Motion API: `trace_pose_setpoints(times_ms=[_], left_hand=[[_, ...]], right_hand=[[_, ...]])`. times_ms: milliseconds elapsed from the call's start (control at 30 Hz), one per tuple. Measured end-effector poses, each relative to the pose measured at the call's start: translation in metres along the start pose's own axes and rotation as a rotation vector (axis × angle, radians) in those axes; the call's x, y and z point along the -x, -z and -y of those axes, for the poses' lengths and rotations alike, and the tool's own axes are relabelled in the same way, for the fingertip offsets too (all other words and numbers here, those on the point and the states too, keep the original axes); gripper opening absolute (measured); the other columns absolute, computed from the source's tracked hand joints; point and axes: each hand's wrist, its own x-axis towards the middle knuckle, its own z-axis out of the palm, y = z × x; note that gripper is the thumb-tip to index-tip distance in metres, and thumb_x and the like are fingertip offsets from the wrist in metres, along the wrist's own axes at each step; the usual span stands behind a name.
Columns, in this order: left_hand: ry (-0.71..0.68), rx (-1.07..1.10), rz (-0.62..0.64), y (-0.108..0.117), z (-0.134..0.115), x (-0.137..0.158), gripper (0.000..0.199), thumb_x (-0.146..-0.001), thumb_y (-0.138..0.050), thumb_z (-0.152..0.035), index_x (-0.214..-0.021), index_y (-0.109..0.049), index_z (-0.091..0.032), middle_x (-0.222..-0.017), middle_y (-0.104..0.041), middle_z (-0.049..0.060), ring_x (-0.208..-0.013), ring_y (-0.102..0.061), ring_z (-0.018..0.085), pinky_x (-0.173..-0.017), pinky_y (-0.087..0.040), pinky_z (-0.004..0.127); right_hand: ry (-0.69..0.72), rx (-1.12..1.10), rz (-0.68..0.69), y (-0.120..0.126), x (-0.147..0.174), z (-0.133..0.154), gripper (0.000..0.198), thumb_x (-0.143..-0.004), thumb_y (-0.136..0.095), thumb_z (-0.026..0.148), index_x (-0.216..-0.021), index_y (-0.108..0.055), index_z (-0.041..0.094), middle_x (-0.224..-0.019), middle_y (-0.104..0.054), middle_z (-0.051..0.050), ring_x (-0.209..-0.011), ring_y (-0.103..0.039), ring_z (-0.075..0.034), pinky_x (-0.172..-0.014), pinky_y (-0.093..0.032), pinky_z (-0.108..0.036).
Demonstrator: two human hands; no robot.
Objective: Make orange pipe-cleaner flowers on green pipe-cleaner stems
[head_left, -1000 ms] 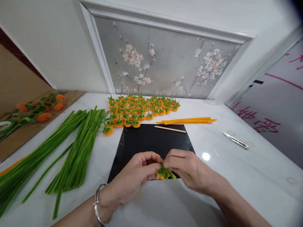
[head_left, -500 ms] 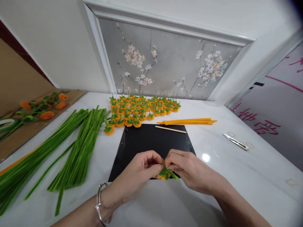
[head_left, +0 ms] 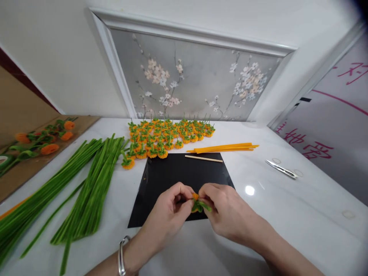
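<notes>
Between my two hands is a small pipe-cleaner flower [head_left: 197, 206], orange with green leaves, held over the front edge of a black mat [head_left: 169, 176]. My left hand [head_left: 174, 209] pinches its left side with thumb and forefinger. On the other side my right hand [head_left: 225, 209] has its fingertips closed on the green part, where one green strip sticks out. Much of the orange part is covered by the fingers. A thin wooden stick [head_left: 203, 158] lies across the mat's far edge.
Behind the mat stand several finished orange flowers [head_left: 161, 138]. Orange pipe cleaners [head_left: 225, 147] lie right of them, green pipe cleaners [head_left: 99, 188] on the left. Thread snips [head_left: 281, 169] rest at the right. Orange flowers with stems [head_left: 49, 148] lie on cardboard at far left.
Both hands still hold the flower, which has turned slightly so more orange shows at its top. The whole view has shifted a little, moving the table items leftward.
</notes>
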Motion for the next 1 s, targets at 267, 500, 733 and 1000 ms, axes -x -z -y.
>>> trace_pose_setpoints(times_ms=[267,500,733,1000], left_hand=[[0.143,0.322,0.032,0.011,-0.006,-0.001,0.007,-0.088,-0.058,-0.026,-0.094,-0.059,-0.022,-0.089,-0.058,-0.001,-0.079,-0.055,0.011,-0.074,-0.047,0.024],[0.237,0.394,0.091,0.011,-0.008,-0.001,0.011,-0.086,-0.061,-0.025,-0.093,-0.062,-0.018,-0.089,-0.059,0.002,-0.082,-0.055,0.012,-0.077,-0.046,0.025],[0.145,0.079,0.217,0.005,-0.005,0.0,0.015,-0.08,-0.065,-0.023,-0.09,-0.057,-0.015,-0.083,-0.058,0.001,-0.079,-0.052,0.014,-0.071,-0.041,0.025],[0.143,0.071,0.326,0.007,-0.006,-0.001,0.007,-0.084,-0.059,-0.018,-0.09,-0.056,-0.016,-0.085,-0.055,0.0,-0.082,-0.051,0.014,-0.075,-0.041,0.027]], right_hand=[[0.004,-0.181,-0.19,0.018,0.002,-0.011,0.016,-0.09,-0.047,0.013,-0.099,-0.058,0.021,-0.079,-0.062,0.0,-0.065,-0.057,-0.012,-0.061,-0.045,-0.023],[0.159,-0.29,-0.211,0.016,-0.001,-0.005,0.016,-0.087,-0.053,0.01,-0.096,-0.062,0.02,-0.082,-0.062,0.0,-0.073,-0.058,-0.011,-0.067,-0.049,-0.021],[0.321,-0.318,-0.188,0.006,-0.004,-0.006,0.021,-0.09,-0.049,0.011,-0.083,-0.067,0.018,-0.081,-0.064,-0.004,-0.071,-0.059,-0.012,-0.062,-0.05,-0.022],[0.126,-0.419,-0.153,0.004,-0.007,-0.007,0.01,-0.083,-0.062,0.011,-0.081,-0.068,0.019,-0.08,-0.061,-0.001,-0.069,-0.058,-0.011,-0.062,-0.046,-0.021]])
